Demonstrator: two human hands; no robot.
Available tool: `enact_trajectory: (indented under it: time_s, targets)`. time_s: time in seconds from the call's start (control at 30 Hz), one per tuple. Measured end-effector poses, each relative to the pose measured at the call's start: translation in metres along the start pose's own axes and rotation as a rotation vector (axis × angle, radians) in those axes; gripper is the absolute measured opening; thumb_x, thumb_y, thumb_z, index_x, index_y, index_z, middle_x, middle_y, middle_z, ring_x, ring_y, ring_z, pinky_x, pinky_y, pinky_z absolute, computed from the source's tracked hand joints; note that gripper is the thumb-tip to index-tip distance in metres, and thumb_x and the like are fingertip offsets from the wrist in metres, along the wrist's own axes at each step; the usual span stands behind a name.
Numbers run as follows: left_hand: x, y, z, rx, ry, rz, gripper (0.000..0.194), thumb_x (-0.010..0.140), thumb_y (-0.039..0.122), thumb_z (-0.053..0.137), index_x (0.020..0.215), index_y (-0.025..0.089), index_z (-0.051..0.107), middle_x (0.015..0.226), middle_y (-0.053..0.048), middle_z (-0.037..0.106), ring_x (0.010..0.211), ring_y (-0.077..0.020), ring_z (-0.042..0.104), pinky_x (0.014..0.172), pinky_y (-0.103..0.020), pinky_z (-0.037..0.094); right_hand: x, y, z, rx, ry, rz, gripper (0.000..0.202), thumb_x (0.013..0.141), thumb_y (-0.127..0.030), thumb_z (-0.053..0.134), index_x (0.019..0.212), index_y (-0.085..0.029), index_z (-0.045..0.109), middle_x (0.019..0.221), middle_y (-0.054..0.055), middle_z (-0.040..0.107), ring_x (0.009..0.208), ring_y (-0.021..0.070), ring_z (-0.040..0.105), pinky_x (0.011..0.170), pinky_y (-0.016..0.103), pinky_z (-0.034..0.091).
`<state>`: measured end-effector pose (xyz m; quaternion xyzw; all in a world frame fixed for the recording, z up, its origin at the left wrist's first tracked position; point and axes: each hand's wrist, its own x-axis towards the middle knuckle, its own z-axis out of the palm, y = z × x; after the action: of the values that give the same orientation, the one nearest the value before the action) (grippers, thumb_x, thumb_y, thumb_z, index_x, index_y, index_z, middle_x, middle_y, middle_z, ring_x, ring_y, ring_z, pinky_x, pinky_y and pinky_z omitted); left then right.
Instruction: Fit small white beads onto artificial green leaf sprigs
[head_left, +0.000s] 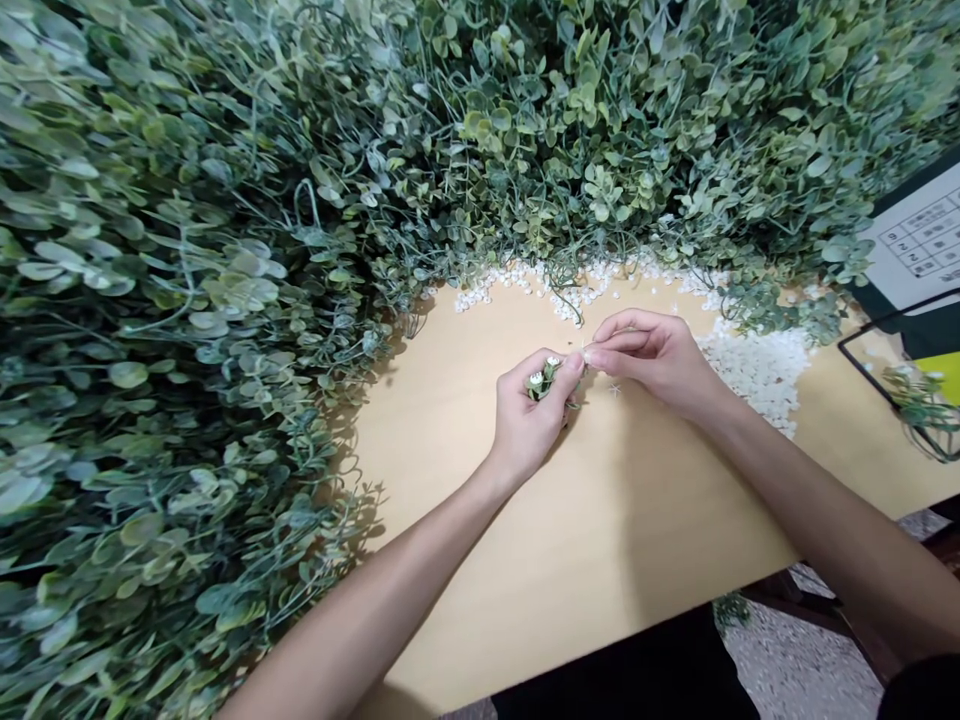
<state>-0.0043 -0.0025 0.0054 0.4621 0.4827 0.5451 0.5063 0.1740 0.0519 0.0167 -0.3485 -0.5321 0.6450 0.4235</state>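
Note:
My left hand (534,405) is closed around a small green sprig with white flower heads (536,380), over the wooden table. Touching or nearly touching its thumb tip, my right hand (645,350) pinches thumb and forefinger together on a tiny whitish piece (586,353). What exactly that piece is, I cannot make out. Just below the right fingers lies a small star-shaped bit (615,390) on the table (450,440). The stem of the sprig is mostly hidden by the left hand.
Artificial green foliage (225,250) is heaped along the left and back of the table. Small white pieces (761,370) lie piled to the right, with more white bits (577,295) along the foliage's edge. At the right are a printed sheet (919,240) and a black wire frame (862,370).

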Motion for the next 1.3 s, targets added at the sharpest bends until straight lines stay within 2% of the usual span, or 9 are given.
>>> enact_trajectory:
  time_s: [0.23,0.5,0.7,1.13,1.3]
  targets:
    - [0.0,0.003,0.001,-0.014,0.016,-0.021,0.042,0.088,0.055,0.075,0.073,0.018,0.063,0.058,0.003,0.054,0.046,-0.0071,0.042,0.045,-0.023,0.032,0.0,0.0,-0.001,-0.008,0.025,0.007,0.04,0.065,-0.043,0.099,0.092,-0.023,0.077,0.087,0.002,0.084,0.081,0.0199,0.077,0.083,0.033,0.061]
    - [0.0,0.0,0.0,-0.009,0.019,-0.017,0.043,0.089,0.054,0.075,0.071,0.018,0.061,0.058,0.003,0.053,0.046,-0.007,0.042,0.045,-0.023,0.032,-0.001,0.001,0.002,-0.04,0.034,-0.009,0.036,0.069,-0.041,0.097,0.091,-0.022,0.076,0.087,0.002,0.083,0.078,0.0188,0.076,0.077,0.031,0.06]
    - [0.001,-0.001,0.0,-0.019,0.007,-0.011,0.043,0.09,0.055,0.074,0.071,0.018,0.062,0.058,0.004,0.053,0.045,-0.0069,0.041,0.044,-0.023,0.032,0.0,0.002,0.006,0.011,0.069,-0.091,0.043,0.065,-0.035,0.1,0.097,-0.025,0.073,0.092,0.001,0.084,0.083,0.0185,0.077,0.084,0.032,0.062]
    - [0.001,-0.001,-0.001,0.011,-0.002,0.004,0.041,0.094,0.052,0.07,0.074,0.018,0.059,0.06,0.004,0.052,0.048,-0.0067,0.041,0.047,-0.022,0.032,-0.005,0.004,0.013,-0.075,0.125,-0.222,0.043,0.064,-0.044,0.099,0.091,-0.023,0.074,0.088,0.003,0.084,0.082,0.0224,0.081,0.078,0.032,0.066]
    - [0.002,-0.003,-0.002,0.02,-0.045,-0.005,0.041,0.095,0.053,0.068,0.076,0.018,0.057,0.062,0.004,0.051,0.05,-0.0072,0.042,0.048,-0.022,0.033,-0.006,0.004,0.014,-0.161,0.143,-0.288,0.037,0.067,-0.046,0.097,0.087,-0.023,0.075,0.078,0.001,0.081,0.073,0.0201,0.079,0.073,0.03,0.065]
